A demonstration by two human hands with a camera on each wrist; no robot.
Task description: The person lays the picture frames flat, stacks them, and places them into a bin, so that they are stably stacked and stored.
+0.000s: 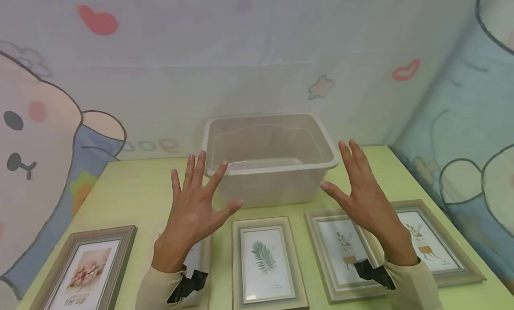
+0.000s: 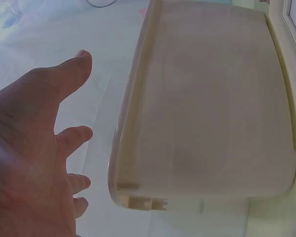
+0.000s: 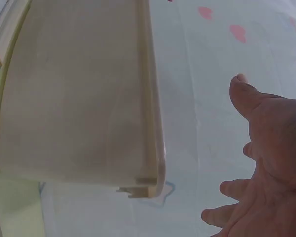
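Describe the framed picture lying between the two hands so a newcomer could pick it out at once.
On the pale green table, a translucent plastic bin stands at the back with a row of picture frames lying flat in front. The middle frame, directly before the bin, shows a single green fern-like leaf; its neighbours show pink flowers or potted plants.

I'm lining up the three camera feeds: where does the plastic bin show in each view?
Head: plastic bin stands centre, at the table's far edge, between the raised left hand and right hand.
Left wrist: it fills the right side.
Right wrist: it fills the left side.
Shared landmark: the bin's thick rim.
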